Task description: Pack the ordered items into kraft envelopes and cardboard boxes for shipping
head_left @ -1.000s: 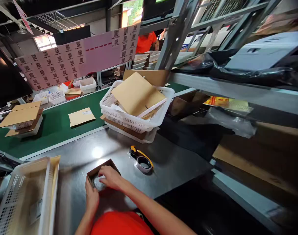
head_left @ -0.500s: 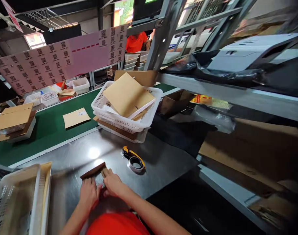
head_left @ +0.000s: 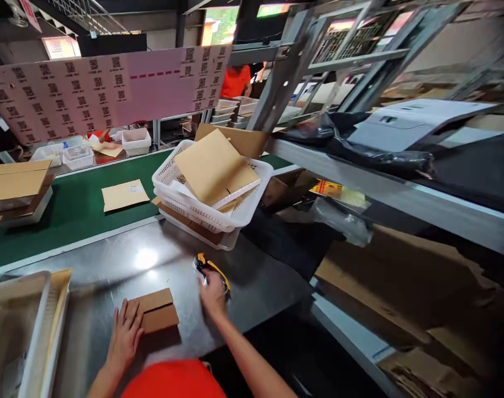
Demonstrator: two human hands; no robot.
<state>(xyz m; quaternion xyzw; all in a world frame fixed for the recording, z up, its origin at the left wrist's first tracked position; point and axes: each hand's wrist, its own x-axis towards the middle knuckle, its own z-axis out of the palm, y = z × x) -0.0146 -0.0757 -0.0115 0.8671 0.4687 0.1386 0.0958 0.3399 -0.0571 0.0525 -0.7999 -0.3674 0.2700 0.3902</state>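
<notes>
A small brown cardboard box (head_left: 159, 319) lies on the metal table with its top flaps folded down and a seam between them. My left hand (head_left: 125, 334) rests on its left end, fingers stretched out over the cardboard. Further right, my right hand (head_left: 213, 297) has its fingers closed around a yellow and black tape dispenser (head_left: 201, 261), which still sits on the table. The hand covers much of the dispenser and its roll.
Stacked white baskets (head_left: 252, 213) holding kraft envelopes stand at the table's back edge. Behind runs a green conveyor belt (head_left: 80, 213) with a flat envelope (head_left: 125, 195) on it. Another basket (head_left: 48, 309) stands at left. A metal shelf carries a printer (head_left: 401, 130) at right.
My right hand has left the box and moved right onto the tape dispenser. The box's raised flaps now lie flat, and my left hand has opened out on top of it.
</notes>
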